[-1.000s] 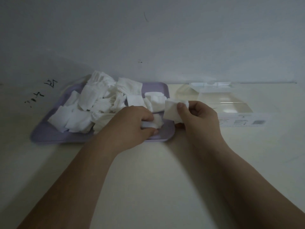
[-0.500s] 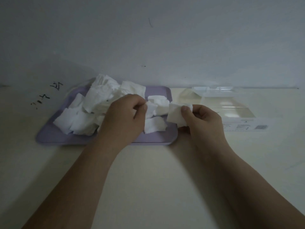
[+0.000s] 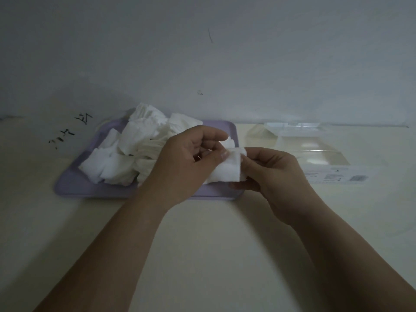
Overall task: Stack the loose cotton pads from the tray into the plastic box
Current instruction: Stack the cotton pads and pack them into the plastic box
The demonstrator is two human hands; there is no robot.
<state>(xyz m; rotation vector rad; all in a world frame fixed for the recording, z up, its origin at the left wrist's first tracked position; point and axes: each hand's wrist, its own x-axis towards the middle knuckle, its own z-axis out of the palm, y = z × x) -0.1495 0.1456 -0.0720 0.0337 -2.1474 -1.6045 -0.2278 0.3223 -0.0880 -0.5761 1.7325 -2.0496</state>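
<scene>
Dim, bare room: a plain tabletop corner, type of place unclear.
Cream table (image 3: pixel 202 244) meets a scuffed pale wall (image 3: pixel 270 52) at twelve o'clock; black pen scribbles (image 3: pixel 83 118) at ten o'clock.

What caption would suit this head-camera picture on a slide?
Left hand and right hand hold cotton pads over the tray of loose pads, beside a clear plastic box.

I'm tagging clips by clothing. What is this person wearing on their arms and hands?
Nothing visible. The left hand and right hand are ungloved, and no ring, watch or bracelet shows. Both forearms are uncovered to the frame's edge, with no sleeve in view.
</scene>
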